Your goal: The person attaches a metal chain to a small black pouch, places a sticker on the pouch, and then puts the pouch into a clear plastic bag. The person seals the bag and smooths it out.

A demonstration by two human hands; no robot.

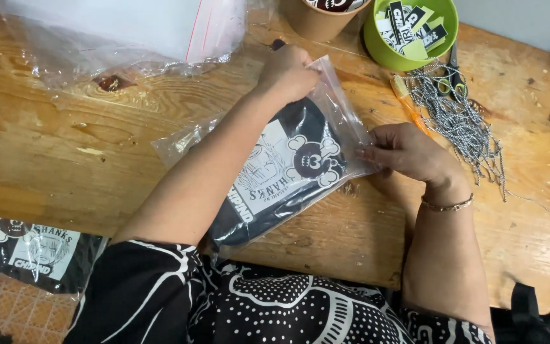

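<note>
A folded black garment with a white printed panel lies inside a clear plastic bag (pixel 288 172) on the wooden table (pixel 65 140). My left hand (pixel 288 71) grips the bag's far open end, fingers curled over the plastic edge. My right hand (pixel 408 153) pinches the bag's right edge near the garment's print. My left forearm lies across the bag and hides part of it.
A green bowl (pixel 444 28) of small black-and-white tags and a brown paper cup (pixel 307 22) stand at the far edge. Scissors (pixel 453 73) and a heap of grey cords (pixel 459 121) lie to the right. A pile of clear bags (pixel 116 38) sits far left; another bagged garment (pixel 36 251) hangs off the near-left edge.
</note>
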